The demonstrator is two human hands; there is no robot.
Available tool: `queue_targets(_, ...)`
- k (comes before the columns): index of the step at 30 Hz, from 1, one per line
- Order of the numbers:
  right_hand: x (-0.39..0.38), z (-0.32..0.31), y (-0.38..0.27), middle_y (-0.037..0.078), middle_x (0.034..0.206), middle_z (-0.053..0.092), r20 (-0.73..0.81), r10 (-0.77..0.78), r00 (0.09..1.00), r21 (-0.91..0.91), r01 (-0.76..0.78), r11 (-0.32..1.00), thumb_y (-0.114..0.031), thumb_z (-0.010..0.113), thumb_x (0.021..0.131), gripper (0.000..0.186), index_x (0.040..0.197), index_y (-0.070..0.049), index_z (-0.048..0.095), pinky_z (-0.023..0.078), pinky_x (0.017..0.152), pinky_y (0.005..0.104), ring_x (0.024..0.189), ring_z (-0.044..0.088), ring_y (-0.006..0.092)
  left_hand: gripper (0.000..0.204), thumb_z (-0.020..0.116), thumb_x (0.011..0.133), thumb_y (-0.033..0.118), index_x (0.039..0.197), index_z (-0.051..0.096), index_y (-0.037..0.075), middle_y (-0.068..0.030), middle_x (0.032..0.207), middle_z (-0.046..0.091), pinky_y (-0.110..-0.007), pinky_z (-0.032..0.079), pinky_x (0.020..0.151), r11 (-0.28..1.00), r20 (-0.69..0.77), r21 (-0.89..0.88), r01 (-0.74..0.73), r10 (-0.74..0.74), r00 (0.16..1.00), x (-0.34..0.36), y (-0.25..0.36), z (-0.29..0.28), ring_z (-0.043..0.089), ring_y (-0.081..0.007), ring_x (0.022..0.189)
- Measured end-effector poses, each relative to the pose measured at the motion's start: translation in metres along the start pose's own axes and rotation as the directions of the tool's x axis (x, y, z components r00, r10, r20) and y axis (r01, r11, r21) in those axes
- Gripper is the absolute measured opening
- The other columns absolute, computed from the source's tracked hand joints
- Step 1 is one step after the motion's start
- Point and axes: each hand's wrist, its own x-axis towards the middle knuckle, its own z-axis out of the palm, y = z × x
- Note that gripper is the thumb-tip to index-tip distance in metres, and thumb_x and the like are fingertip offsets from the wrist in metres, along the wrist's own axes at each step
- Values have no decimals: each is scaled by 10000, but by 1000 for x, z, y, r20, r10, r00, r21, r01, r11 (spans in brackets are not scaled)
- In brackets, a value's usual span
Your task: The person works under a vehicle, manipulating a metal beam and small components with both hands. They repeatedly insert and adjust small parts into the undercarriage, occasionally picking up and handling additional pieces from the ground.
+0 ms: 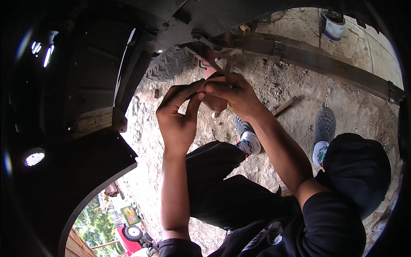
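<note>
Both hands are raised in the middle of the view, fingertips close together around a thin, folded reddish-brown sheet that looks like sandpaper. My left hand pinches the sheet's left edge between thumb and fingers. On the other side, my right hand grips it with the thumb on top and the fingers curled behind. Part of the sheet hangs below the fingers; the rest is hidden by them. Just beyond the hands, a reddish metal bracket sits under a dark vehicle body.
A treaded tyre and a dark curved body panel flank my left side. A long steel leaf spring or beam crosses the far right. A stick lies on rough ground by my shoes; a paint bucket stands beyond.
</note>
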Motion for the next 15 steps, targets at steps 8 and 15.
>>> queue_targets(8, 1, 5, 17, 115, 1099, 742, -75, 11, 997, 313, 13, 950, -156, 686, 986, 243, 1171, 1, 675, 576, 759, 305, 917, 716, 168, 294, 779, 878, 13, 1169, 756, 50, -106, 1035, 734, -299, 563, 830, 998, -29, -46, 48, -49, 998, 2, -5, 5, 719, -186, 912)
queue_targets(15, 14, -44, 6, 136, 1145, 730, -396, 3, 918, 238, 99, 966, -251, 567, 1056, 329, 1287, -17, 586, 625, 810, 341, 937, 732, 196, 308, 788, 906, 108, 1202, 732, 47, -114, 1037, 745, -313, 587, 780, 991, 1, 53, 121, -122, 993, 8, -26, 2, 730, -183, 901)
